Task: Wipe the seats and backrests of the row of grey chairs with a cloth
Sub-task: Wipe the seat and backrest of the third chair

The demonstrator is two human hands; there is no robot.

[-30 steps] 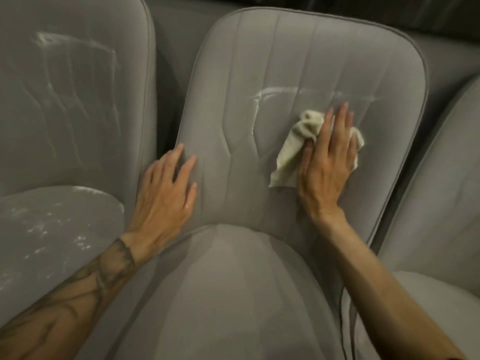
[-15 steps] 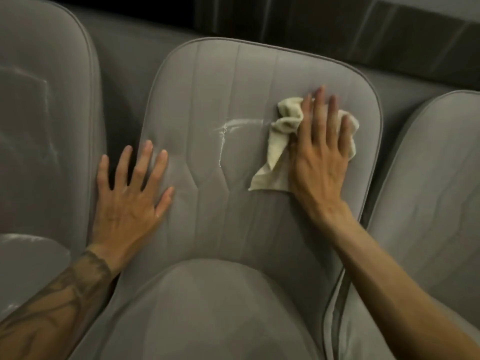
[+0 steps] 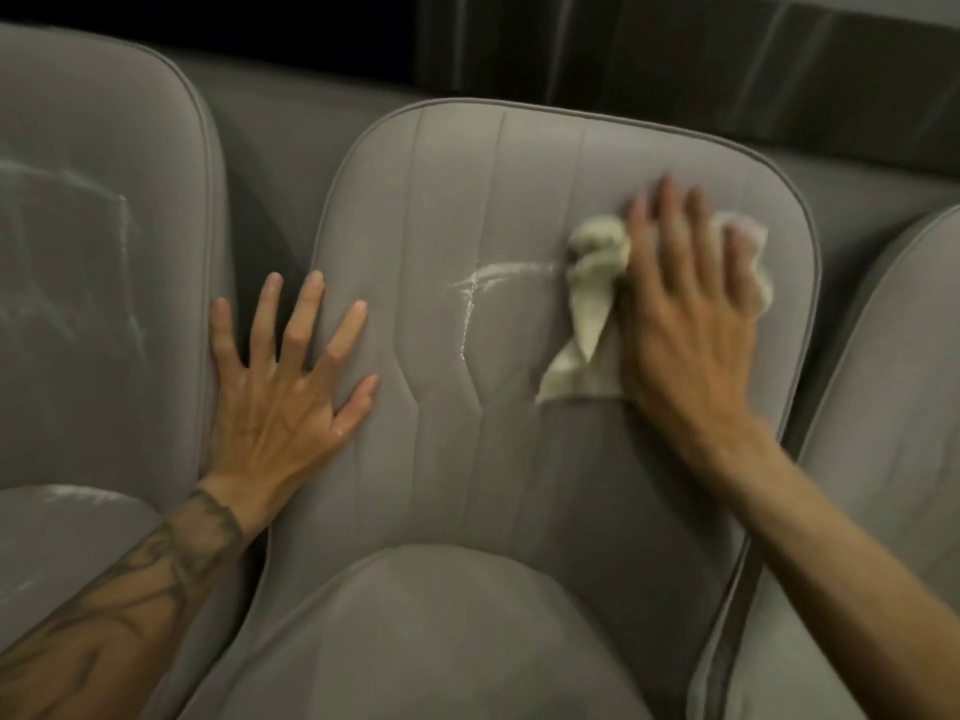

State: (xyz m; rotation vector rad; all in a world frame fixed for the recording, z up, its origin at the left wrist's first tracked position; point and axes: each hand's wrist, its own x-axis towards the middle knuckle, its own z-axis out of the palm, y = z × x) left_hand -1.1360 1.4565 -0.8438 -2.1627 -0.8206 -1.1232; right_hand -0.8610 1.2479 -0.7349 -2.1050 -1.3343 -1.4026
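Right hand: the right hand is pressing flat on the cloth, fingers straight and close together, curling round nothing.
Cloth: it is lying crumpled against the upper right part of the backrest of the middle chair. The palm is hiding most of it, with folds sticking out on the thumb side and past the little finger.
Blur: the right hand and the cloth are showing smeared, so the fingertips are hard to make out.
Left hand: the left hand is resting open, fingers spread, on the backrest's left edge, holding nothing.
Streak: a white streak is running across the backrest up to the cloth.
Seat: the seat is being cut off by the bottom edge.
Left chair: the left chair is being cut off at the side and is showing faint white marks.
Right chair: only part of the right chair is showing, and the right forearm is crossing in front of it.
Behind: a dark backdrop is hanging too dim to tell apart.
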